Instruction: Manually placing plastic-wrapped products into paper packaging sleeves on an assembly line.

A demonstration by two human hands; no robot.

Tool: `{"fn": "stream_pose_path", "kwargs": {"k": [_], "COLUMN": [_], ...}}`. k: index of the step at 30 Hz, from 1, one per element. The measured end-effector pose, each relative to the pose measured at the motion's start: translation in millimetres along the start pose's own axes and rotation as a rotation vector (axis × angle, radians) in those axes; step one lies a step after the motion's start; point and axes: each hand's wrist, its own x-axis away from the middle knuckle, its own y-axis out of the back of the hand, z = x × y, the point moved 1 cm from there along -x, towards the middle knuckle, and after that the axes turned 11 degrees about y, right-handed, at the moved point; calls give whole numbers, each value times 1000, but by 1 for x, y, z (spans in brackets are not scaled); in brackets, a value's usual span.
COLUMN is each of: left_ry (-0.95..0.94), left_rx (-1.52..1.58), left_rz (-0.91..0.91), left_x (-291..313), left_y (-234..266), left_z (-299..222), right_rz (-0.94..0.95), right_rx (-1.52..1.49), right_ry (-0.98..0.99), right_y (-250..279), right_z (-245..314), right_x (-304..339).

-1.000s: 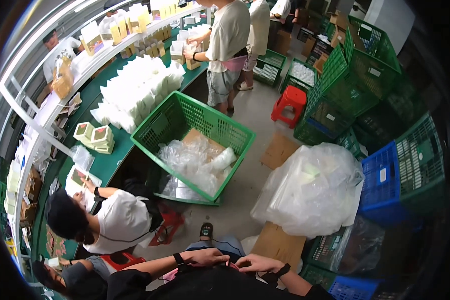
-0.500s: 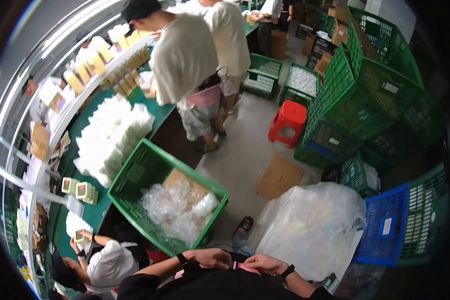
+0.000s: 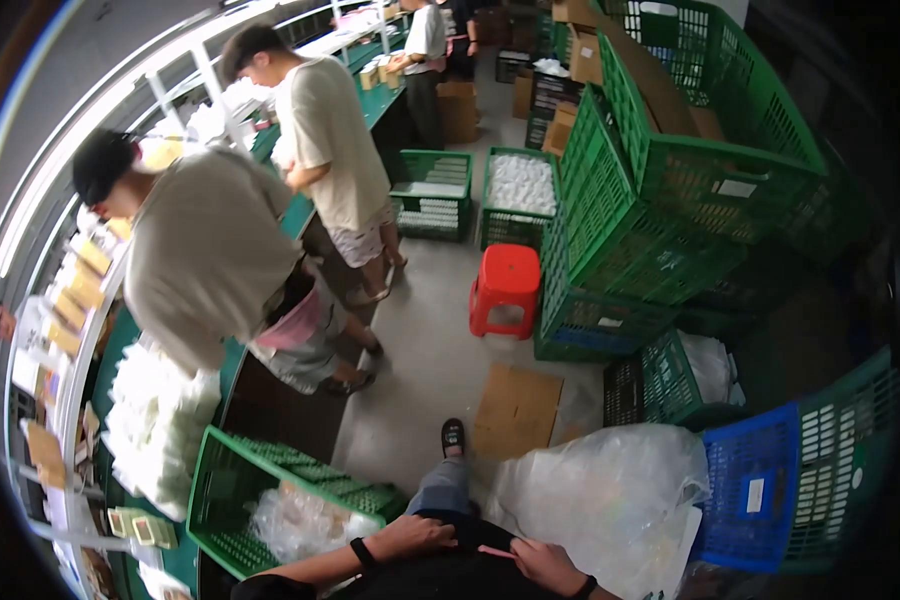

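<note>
Right hand [image 3: 548, 567] clamped on pink strap [image 3: 495, 551]

The strap, near middle, is taken up; its left end looks loose. The left hand [image 3: 415, 537] curls to its left, grip I cannot tell. A green basket [image 3: 320, 473] stands farther left.

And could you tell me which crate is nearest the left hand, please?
The green crate at lower left, holding crumpled clear plastic; others are farther from the left hand.
</note>
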Motion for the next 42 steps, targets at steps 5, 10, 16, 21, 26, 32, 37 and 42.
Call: {"fn": "stream_pose_path", "kwargs": {"k": [5,10,16,21,26,32,37,42], "left_ry": [96,187,240,365,517,712,687,694], "left_rx": [-65,-13,133,208,292,341,418,489], "left_rz": [129,76,-25,-168,-231,-323,-333,-320], "left_x": [-54,-94,-122,-141,-185,-231,-278,-311], "left_y": [72,158,239,286,343,420,457,471], "left_z": [65,115,160,186,222,257,291,319], "right_rz": [222,299,412,624,951,1007,1196,1455], "right_rx": [-179,-142,-43,163,177,-15,-53,45], "right_ry": [-437,-471,-401,-151,88,385,429,530], "right_y": [30,116,179,293,313,359,382,398], "right_z": [-55,-80,-148,-145,-196,-238,-255,-255], "right_x": [-22,-133,-246,-407,-561,-699,-788,-864]}}
